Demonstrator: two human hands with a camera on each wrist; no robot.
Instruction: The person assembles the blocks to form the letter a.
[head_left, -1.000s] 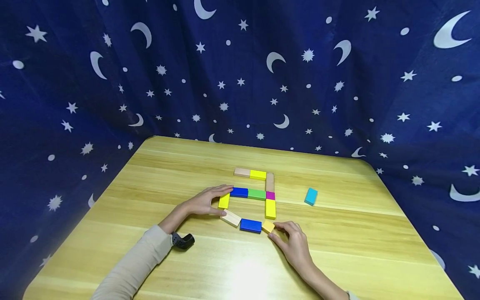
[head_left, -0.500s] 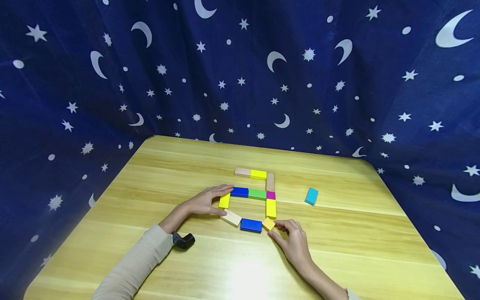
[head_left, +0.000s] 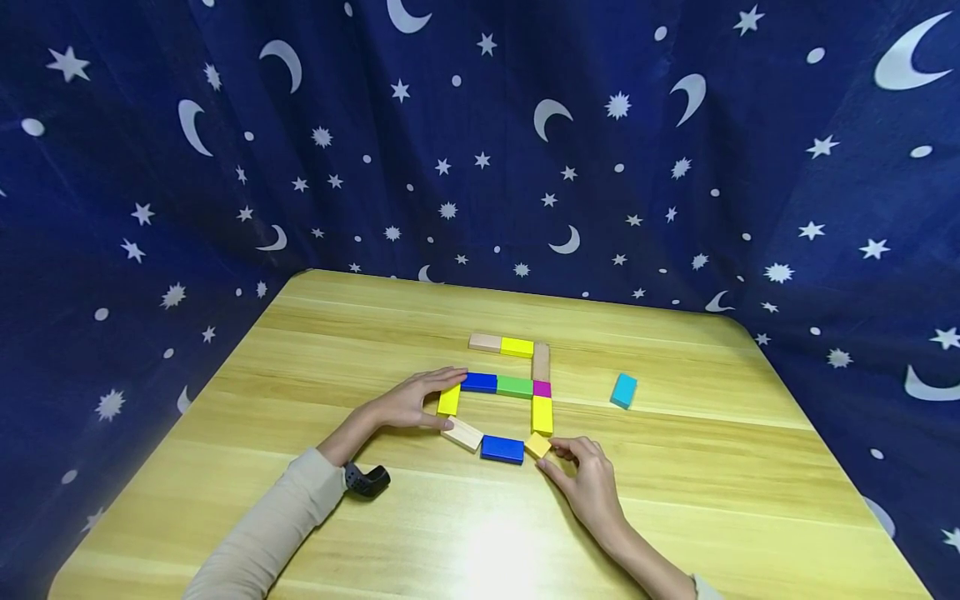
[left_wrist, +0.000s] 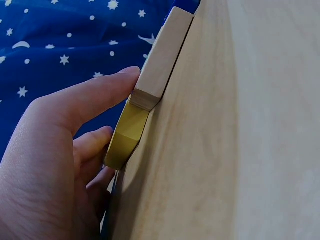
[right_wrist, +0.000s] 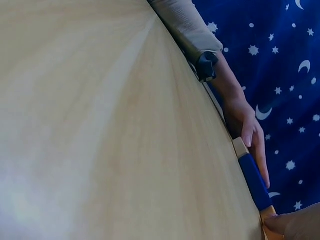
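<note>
My right hand (head_left: 592,487) pinches a small orange wooden block (head_left: 537,446) between thumb and fingers. This block sits at the right end of the front row, close to a blue block (head_left: 502,449) and just below a yellow block (head_left: 542,415). At the row's left end, the thumb of my left hand (head_left: 405,403) touches a plain wooden block (left_wrist: 162,57). The other fingers of that hand reach past a yellow block (left_wrist: 127,130) to the corner by another blue block (head_left: 478,382). In the right wrist view the orange block is partly hidden by a finger.
Behind lie a green block (head_left: 514,387), a magenta block (head_left: 542,389), an upright-running plain block (head_left: 541,361), and a far row with a yellow block (head_left: 517,347) and a plain block (head_left: 484,342). A light-blue block (head_left: 623,391) lies apart to the right on the wooden table (head_left: 712,467).
The orange block in my right hand has shifted slightly away from me, closer to the yellow block above it. My left hand has stayed in place.
</note>
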